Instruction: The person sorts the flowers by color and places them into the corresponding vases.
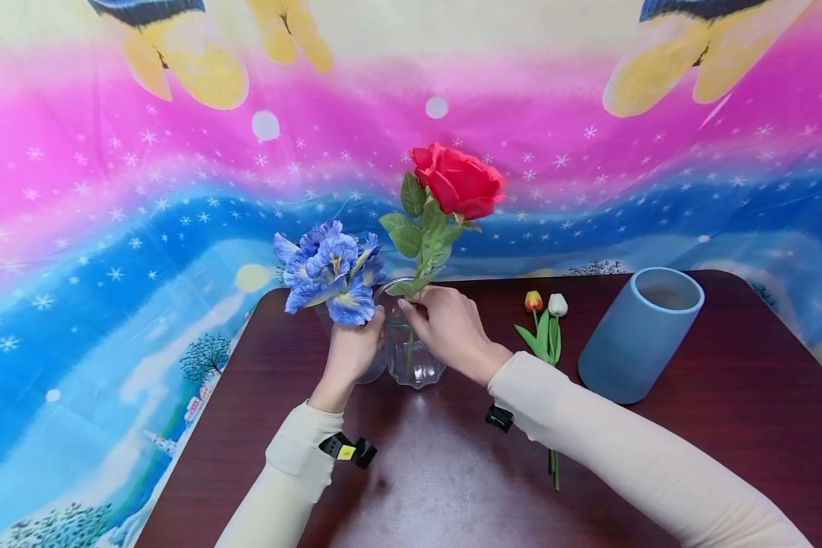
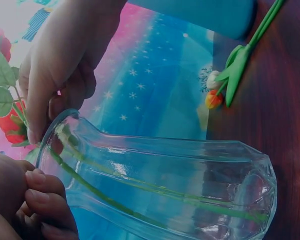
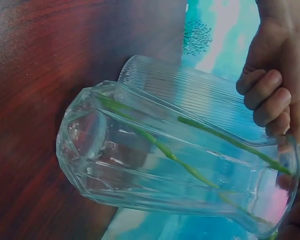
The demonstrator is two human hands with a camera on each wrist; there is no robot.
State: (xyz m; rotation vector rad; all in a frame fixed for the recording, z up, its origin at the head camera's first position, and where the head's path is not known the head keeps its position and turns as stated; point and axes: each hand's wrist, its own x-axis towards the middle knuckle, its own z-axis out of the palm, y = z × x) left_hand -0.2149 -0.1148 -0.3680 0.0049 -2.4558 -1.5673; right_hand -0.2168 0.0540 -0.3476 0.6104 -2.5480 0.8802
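Observation:
In the head view, my right hand (image 1: 452, 331) pinches the leafy stem of a red rose (image 1: 462, 183) at the mouth of a clear faceted glass vase (image 1: 414, 361). Two green stems (image 3: 165, 147) show inside this vase in the right wrist view; one reaches the bottom and the other ends partway down. My left hand (image 1: 355, 350) grips the vase's rim, its lower fingers (image 2: 45, 200) curled against the glass. Blue iris petals (image 1: 336, 262) overlap the top of that hand. A ribbed clear vase (image 3: 175, 82) stands close behind the faceted one.
An orange tulip (image 1: 533, 301) and a white tulip (image 1: 558, 305) lie on the dark wooden table (image 1: 418, 487), partly under the right forearm. A blue-grey vase (image 1: 630, 346) stands at the right. A printed cloth (image 1: 178, 190) hangs behind the table.

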